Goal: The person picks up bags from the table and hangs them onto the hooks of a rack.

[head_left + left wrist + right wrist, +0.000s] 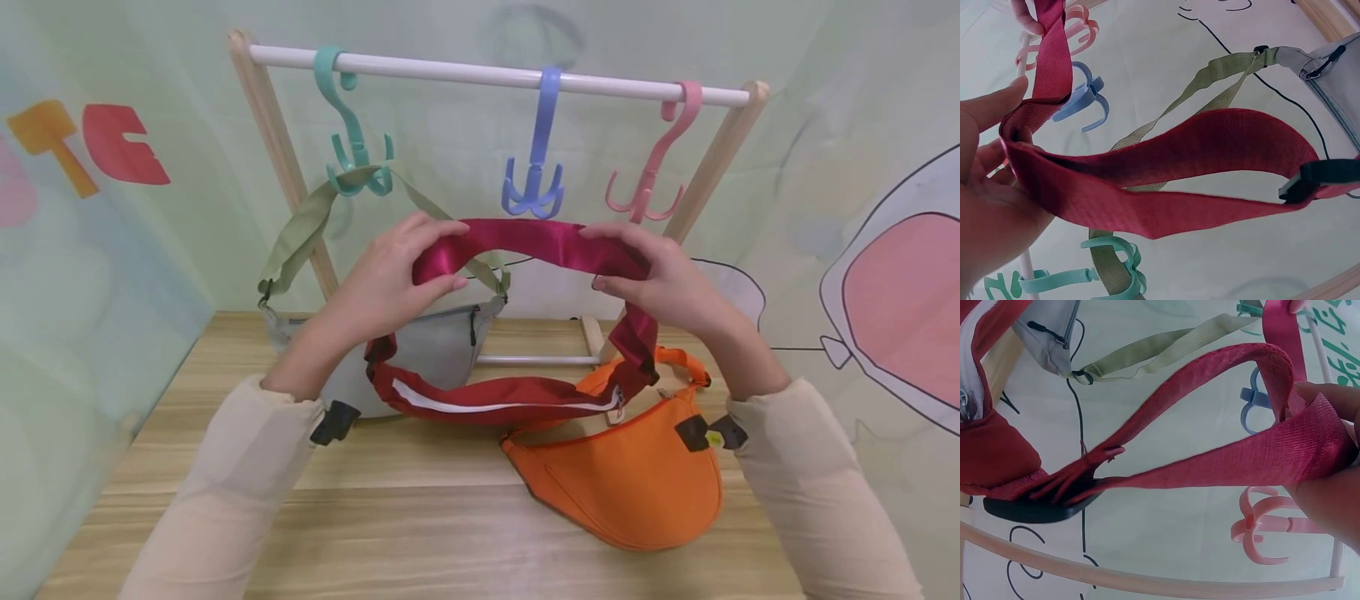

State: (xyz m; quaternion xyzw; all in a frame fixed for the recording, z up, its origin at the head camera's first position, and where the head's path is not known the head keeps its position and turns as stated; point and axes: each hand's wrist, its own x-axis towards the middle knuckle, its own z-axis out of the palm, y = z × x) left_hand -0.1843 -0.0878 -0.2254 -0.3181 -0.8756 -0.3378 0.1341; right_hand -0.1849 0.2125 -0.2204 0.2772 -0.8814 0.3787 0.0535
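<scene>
A red waist bag [517,392] with a white zipper hangs by its magenta strap [525,236], zipper side up, above the table. My left hand [386,279] grips the strap's left part between thumb and fingers. On the other side my right hand [671,279] grips it the same way, so the strap spans both hands in an arch. Just behind and above the strap is a blue four-pronged hook [534,183], apart from it. Doubled strap [1222,137] runs from my left palm to a black buckle [1310,181]. Another black buckle [1041,506] shows in the right wrist view.
A white rail [450,68] on a wooden stand carries the blue hook, a teal hook [352,158] and a pink hook [648,179]. From the teal one hangs a grey bag [446,342] by its green strap. An orange bag [637,483] lies on the wooden table [375,517].
</scene>
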